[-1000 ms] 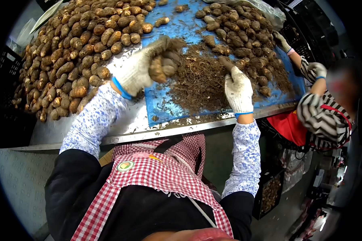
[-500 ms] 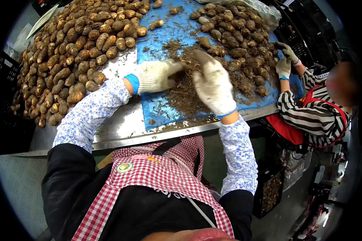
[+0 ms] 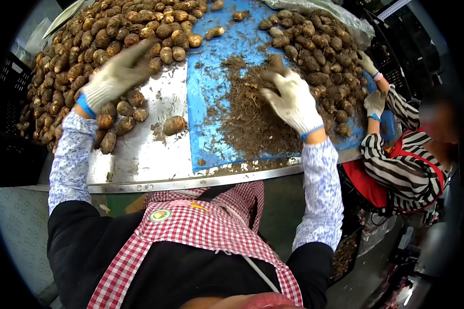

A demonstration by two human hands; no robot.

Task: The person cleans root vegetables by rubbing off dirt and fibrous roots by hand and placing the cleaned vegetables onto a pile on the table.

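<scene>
My left hand (image 3: 116, 76), in a white knitted glove with soiled fingertips, is stretched out over the near edge of the left pile of taro corms (image 3: 75, 77). Its fingers are extended and hold nothing. My right hand (image 3: 293, 103), gloved the same way, hovers above loose brown root fibres and soil (image 3: 247, 113), thumb and fingers apart. Just beyond its blurred fingertips is a brown taro corm (image 3: 275, 63); whether they touch is unclear. One lone taro corm (image 3: 175, 125) lies on the bare metal between the left pile and the blue sheet (image 3: 203, 92).
Another pile of hairier taro corms (image 3: 322, 56) covers the sheet's right side. A co-worker (image 3: 402, 165) in striped sleeves has gloved hands by that pile. Black crates (image 3: 10, 98) stand at the left. The metal table's edge (image 3: 191, 183) runs before me.
My left hand has swung left from the root debris to the left pile. A lone corm now shows on the metal. My right hand has shifted slightly right within the view.
</scene>
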